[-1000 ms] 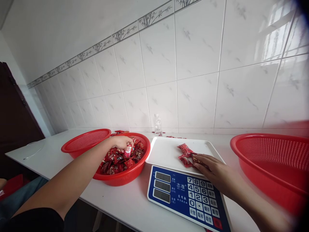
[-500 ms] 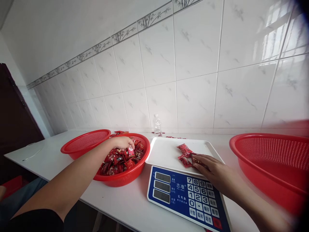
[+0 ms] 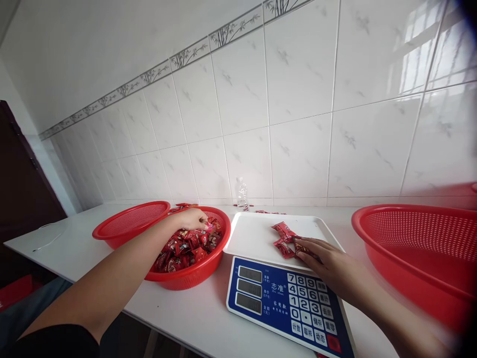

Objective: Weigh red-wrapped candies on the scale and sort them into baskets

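Over a red basket (image 3: 186,283) full of red-wrapped candies (image 3: 182,248), my left hand (image 3: 194,219) is closed on a pinkish-red packet (image 3: 209,227) at the basket's back right. My right hand (image 3: 322,253) rests at the front right of the scale's white tray (image 3: 249,233), its fingers curled over a dark red packet (image 3: 303,248). Several red packets (image 3: 283,231) lie on the tray beside those fingertips. In front of the tray is the scale's blue keypad panel (image 3: 276,311); the digits on its displays are too dim to read.
Another red basket (image 3: 126,223) stands behind on the left, and a large one (image 3: 413,248) at the right. A clear bottle (image 3: 242,194) stands near the tiled wall, with more red packets (image 3: 184,205) along the back. A white cable (image 3: 48,241) lies at the far left.
My left hand has moved slightly to the right, and the pinkish packet in its fingers has shifted up and right. My right hand stays on the tray.
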`<state>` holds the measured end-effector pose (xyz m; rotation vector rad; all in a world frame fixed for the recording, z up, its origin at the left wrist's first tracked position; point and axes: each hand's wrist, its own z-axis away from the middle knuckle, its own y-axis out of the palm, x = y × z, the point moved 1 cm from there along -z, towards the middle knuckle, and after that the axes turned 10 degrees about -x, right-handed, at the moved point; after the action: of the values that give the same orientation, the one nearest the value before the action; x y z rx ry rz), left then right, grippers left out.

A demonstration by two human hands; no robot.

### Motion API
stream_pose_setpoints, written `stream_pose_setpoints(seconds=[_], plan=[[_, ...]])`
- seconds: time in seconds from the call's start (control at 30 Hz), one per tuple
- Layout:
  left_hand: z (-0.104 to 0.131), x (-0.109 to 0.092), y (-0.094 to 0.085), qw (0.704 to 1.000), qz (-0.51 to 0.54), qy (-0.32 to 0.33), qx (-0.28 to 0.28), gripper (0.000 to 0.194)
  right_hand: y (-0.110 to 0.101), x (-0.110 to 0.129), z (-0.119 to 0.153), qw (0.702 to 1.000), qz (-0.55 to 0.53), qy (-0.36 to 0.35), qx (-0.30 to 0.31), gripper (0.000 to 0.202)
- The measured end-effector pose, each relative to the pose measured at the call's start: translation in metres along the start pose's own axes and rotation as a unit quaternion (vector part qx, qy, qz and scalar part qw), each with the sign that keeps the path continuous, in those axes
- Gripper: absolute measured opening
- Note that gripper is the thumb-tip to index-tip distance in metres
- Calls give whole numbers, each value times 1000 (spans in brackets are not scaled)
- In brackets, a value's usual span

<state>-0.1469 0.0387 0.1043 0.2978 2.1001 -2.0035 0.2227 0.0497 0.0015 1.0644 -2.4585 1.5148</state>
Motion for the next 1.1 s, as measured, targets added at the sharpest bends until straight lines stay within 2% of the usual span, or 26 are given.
stream_pose_setpoints(seconds=[0.1, 0.2, 0.37, 0.53, 0.73, 0.83, 0.97, 1.1], plan=[[2, -7, 0, 999, 33, -5, -23, 26, -1, 1, 0, 1000, 1, -2, 4, 45], [5, -20, 2, 994, 100, -15, -30, 24, -2, 3, 0, 1000, 3, -4, 5, 45], [8, -47, 10, 974, 224, -6, -18, 18, -3, 4, 1, 1000, 3, -6, 2, 44], [4, -69, 25, 962, 272, 40, 6, 22, -6, 5, 2, 1000, -8, -11, 1, 42], [-8, -97, 49, 960, 259, 96, 37, 25, -8, 9, 2, 1000, -7, -11, -7, 40], [-14, -111, 62, 967, 216, 127, 34, 38, -9, 10, 3, 1000, -15, -16, -11, 39], [-17, -129, 85, 972, 153, 176, -23, 56, -11, 12, 4, 999, -27, -31, -19, 38], [-11, -147, 112, 969, 115, 218, 2, 68, -13, 13, 5, 999, -34, -35, -21, 37]])
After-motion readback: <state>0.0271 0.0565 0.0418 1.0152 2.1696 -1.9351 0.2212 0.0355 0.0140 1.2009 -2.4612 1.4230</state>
